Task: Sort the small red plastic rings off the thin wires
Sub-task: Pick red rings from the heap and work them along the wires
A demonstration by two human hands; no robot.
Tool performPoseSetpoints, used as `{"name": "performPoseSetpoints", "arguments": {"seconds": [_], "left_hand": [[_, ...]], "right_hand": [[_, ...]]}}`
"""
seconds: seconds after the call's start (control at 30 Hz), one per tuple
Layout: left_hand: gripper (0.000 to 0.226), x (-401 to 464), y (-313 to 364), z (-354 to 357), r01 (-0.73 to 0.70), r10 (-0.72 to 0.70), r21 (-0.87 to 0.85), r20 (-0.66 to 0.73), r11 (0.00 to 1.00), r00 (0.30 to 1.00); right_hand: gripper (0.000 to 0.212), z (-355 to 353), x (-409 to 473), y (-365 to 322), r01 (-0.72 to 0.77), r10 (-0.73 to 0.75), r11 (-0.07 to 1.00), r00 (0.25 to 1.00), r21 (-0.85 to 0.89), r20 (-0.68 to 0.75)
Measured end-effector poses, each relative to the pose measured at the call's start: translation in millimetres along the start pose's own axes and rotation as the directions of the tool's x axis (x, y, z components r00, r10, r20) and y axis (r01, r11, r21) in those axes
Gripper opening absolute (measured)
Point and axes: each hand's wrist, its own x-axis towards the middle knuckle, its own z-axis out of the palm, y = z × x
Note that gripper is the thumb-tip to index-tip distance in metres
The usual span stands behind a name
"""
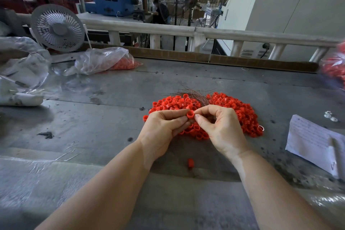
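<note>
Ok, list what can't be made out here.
Head view only:
- Rings under both hands: the left hand and right hand cover that part of the ring pile.
- Whether a wire runs through the pinched ring: too thin to see.
- Paper sheet: writing too small.
- Red bag: blurred, cut by the right edge.

Bright red rings [233,110] heaped on a stained grey table [93,117], beside white handwritten paper [309,136].

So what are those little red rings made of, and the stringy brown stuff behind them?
The red rings look like plastic: one even bright colour, smooth, with small shiny glints. The one pinched between the left hand and right hand looks the same. The brown strands are probably thin metal wire, hair-fine, springy curves, coppery; too thin to be sure.
</note>
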Motion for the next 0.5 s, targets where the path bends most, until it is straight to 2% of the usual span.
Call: {"name": "performPoseSetpoints", "arguments": {"seconds": [0.5], "left_hand": [[0.026,2.2,-1.1,-3.3,0.008,-0.008,0.004,0.01,1.0,1.0]], "right_hand": [[0.013,-0.7,-0.8,-1.4,-0.011,0.011,1.0,1.0,-0.005,0.025]]}}
